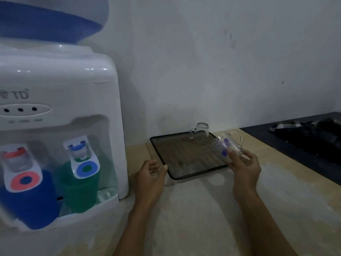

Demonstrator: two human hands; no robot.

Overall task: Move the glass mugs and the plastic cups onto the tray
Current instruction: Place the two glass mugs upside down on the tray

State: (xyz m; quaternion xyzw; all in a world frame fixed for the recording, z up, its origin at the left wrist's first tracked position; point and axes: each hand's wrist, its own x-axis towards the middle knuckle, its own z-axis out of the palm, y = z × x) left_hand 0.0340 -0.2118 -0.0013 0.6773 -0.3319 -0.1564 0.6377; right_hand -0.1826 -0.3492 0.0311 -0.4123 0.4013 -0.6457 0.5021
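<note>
A black mesh tray (166, 145) lies on the counter against the wall. One clear glass mug (200, 131) stands upside down at its far corner. My right hand (245, 166) holds a second glass mug (227, 144) with blue dots, tilted over the tray's right edge. My left hand (150, 175) hovers loosely curled just left of the tray's near corner, holding nothing. A blue plastic cup (27, 200) and a green plastic cup (79, 189) stand under the taps of the water dispenser (60, 93).
The white water dispenser fills the left side, with a blue bottle on top. A dark surface (304, 145) with a dark cloth bundle (313, 128) on it lies at the right. The light counter (193, 209) stretches toward me.
</note>
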